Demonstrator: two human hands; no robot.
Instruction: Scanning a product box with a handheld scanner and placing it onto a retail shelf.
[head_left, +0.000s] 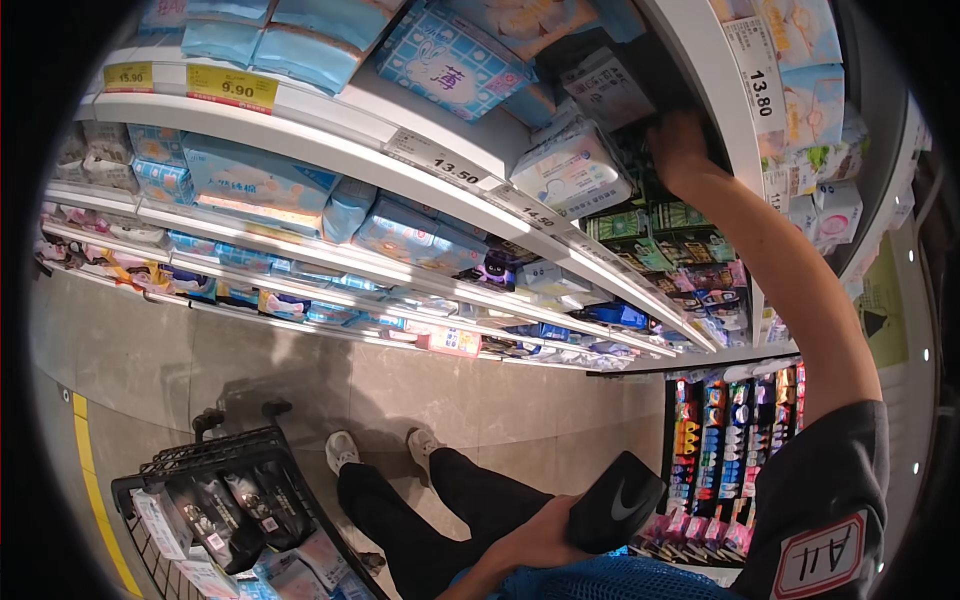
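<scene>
My right hand (681, 146) reaches deep into an upper shelf of packaged goods, with its fingers in shadow and blurred. Whether it grips anything there is hidden. Beside it lie a grey-white pack (609, 88) and a white pack of pads (574, 171). Green and black packets (637, 225) sit just below the wrist. Low in front of my body, my left hand (546, 531) holds a black, flat-sided object (619, 504) with a Nike swoosh; whether it is a phone or a case I cannot tell.
A black wire shopping cart (202, 454) at lower left carries black pouches (225, 517) and light packs (161, 525). White shelf edges (322, 135) with price tags curve across. A blue rabbit-print pack (454, 64) stands above. Another stocked rack (720, 450) is at lower right.
</scene>
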